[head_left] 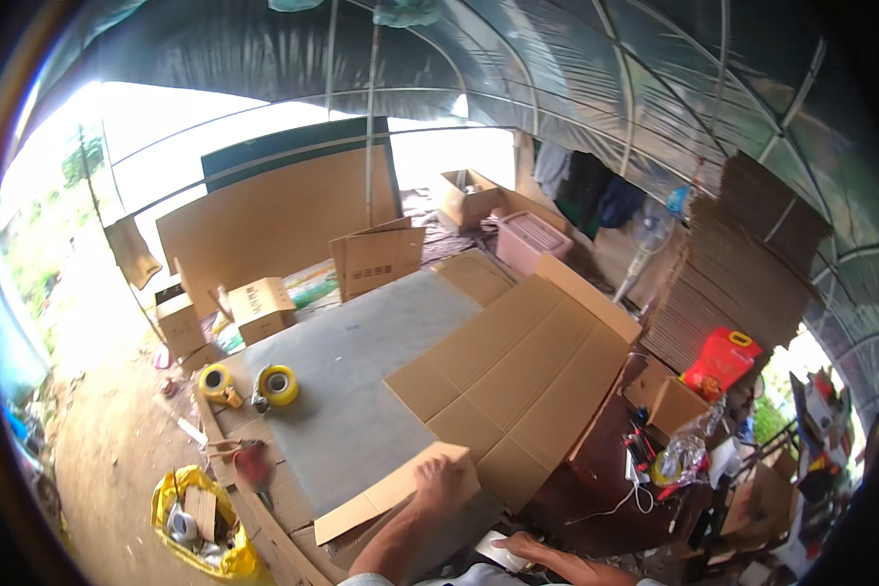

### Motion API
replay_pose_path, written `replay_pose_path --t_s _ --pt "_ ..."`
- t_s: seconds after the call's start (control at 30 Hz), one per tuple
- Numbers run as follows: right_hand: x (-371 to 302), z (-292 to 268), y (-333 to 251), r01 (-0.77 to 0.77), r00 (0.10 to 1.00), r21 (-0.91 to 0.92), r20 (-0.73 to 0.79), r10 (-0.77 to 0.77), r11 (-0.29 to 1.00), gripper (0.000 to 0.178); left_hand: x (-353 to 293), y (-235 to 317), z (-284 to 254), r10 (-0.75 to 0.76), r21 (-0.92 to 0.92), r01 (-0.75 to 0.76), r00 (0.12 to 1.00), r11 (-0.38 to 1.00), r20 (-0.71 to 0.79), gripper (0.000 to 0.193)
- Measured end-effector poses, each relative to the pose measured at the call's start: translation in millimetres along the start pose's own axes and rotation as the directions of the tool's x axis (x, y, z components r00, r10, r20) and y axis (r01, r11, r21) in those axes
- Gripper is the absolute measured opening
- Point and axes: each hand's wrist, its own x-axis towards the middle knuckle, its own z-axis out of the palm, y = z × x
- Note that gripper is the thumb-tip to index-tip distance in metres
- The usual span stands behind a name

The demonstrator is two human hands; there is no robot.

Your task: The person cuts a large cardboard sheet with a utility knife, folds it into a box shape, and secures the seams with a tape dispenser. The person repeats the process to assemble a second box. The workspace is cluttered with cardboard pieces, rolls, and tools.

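My left hand (pixel 439 481) lies with bent fingers on a narrow brown cardboard piece (pixel 376 498) at the near edge of the table, gripping it. Under and beside that piece more folded cardboard shows in part. Close to my body, my right hand (pixel 523 547) is closed on a small white object (pixel 498 553); its kind is unclear and part of it is hidden. A large unfolded cardboard box (pixel 518 381) lies flat to the right of my left hand, with creases across it.
The grey tabletop (pixel 361 361) carries two yellow tape rolls (pixel 277 385) at its left. A yellow bag (pixel 197 523) stands on the ground at left. At right are a brown table (pixel 596 479) with tools and cables, a red bag (pixel 721 359) and leaning cardboard (pixel 713 273).
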Motion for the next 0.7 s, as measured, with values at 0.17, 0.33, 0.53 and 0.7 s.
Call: replay_pose_path --t_s 0.17,0.33,0.53,0.7 --pt "8 -39 1 0.124 0.985 0.010 -0.118 -0.122 0.992 0.083 47 -70 -34 -0.120 -0.221 0.174 0.964 0.960 0.238 0.042" --pt "12 -27 2 0.499 0.848 0.130 -0.278 -0.452 0.857 0.071 -17 -58 -71 0.058 -0.075 -0.106 0.878 0.992 -0.475 0.055" --pt "-67 -45 -68 0.629 0.714 0.298 0.144 -0.685 0.718 0.045 -154 -5 -102 -0.364 -0.809 0.552 0.725 -0.202 0.585 0.057" --pt "-87 -34 -89 0.713 0.582 0.173 0.394 -0.711 0.679 0.051 -223 0 -94 -0.259 -0.787 0.375 0.799 -0.491 0.543 0.025"
